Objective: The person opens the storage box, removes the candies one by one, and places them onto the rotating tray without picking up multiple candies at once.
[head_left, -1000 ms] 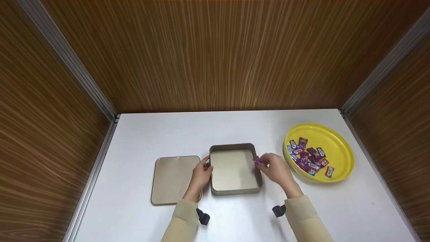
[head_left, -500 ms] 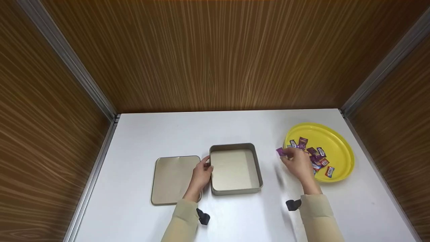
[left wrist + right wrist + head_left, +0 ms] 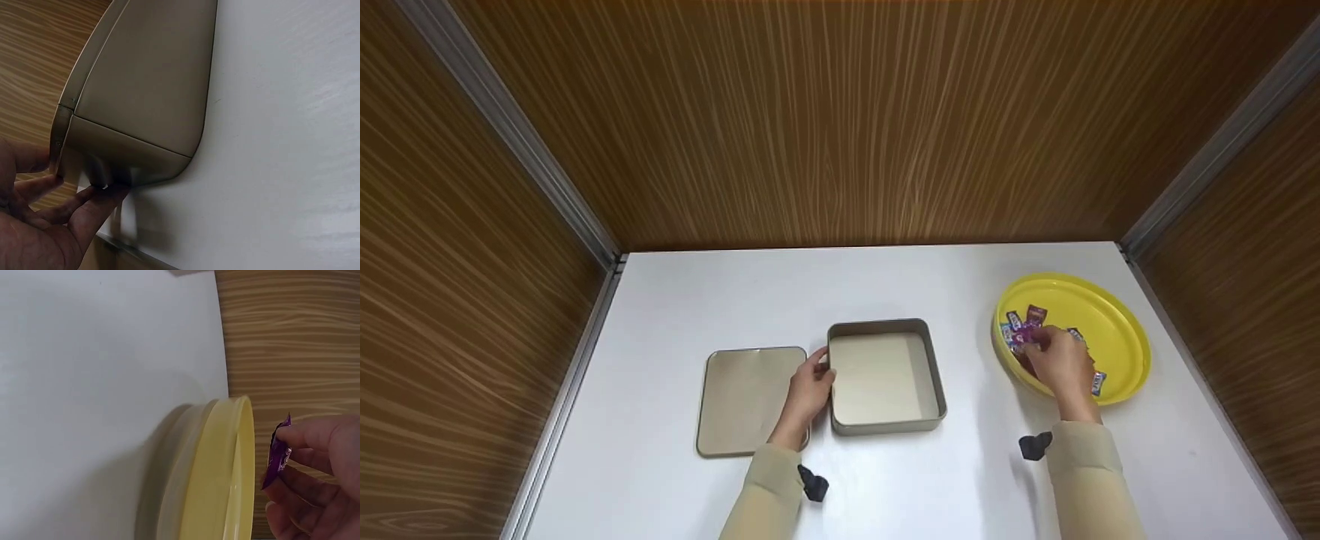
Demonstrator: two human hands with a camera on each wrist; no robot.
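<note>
My right hand [image 3: 1063, 364] is over the yellow round tray [image 3: 1119, 337]. In the right wrist view its thumb and fingers pinch a purple wrapped candy [image 3: 277, 453], above the tray's rim. Several wrapped candies, among them a brownish-purple one [image 3: 1036, 313], lie in the tray, some covered by this hand. My left hand [image 3: 808, 394] holds the left wall of a square metal tin [image 3: 885, 379], which stands open-topped on the table. The left wrist view shows fingertips against the tin's outer wall and others up by its rim.
A flat square metal lid [image 3: 746, 405] lies on the white table [image 3: 720, 300] left of the tin, partly under the left forearm. Wood-patterned panels [image 3: 840, 135] stand behind the table and on both sides.
My right hand has moved right, from the tin's right wall to over the yellow tray, carrying the purple candy. My left hand and the tin have stayed in place.
</note>
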